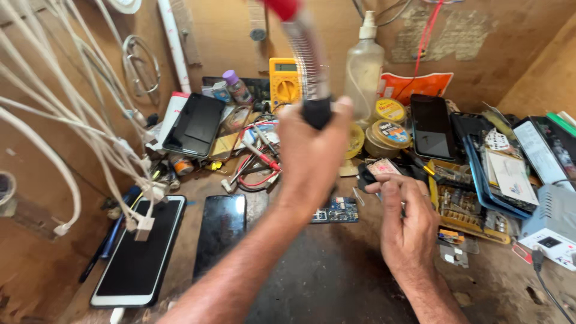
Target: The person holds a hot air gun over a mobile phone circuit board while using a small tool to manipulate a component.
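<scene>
The fingers (336,111) of the left hand (312,156) are curled tight around the black grip of a tool (315,111), raised above the worktop (336,276); a coiled metal spring guard and a red tip run upward from the grip to the top edge of the view. The right hand (408,225) rests low on the worktop, its fingers bent and pinching a small dark part (375,171) with a pale face; how firmly they close on it cannot be told. Just left of that hand, partly behind the left wrist, lies a small blue circuit board (339,210). Further out, two dark phones (180,252) lie flat at the left under a bundle of white cables (90,132). Behind the raised hand stand a yellow meter (284,81) and a clear pump bottle (364,69), with round tins (389,133) beside them.
</scene>
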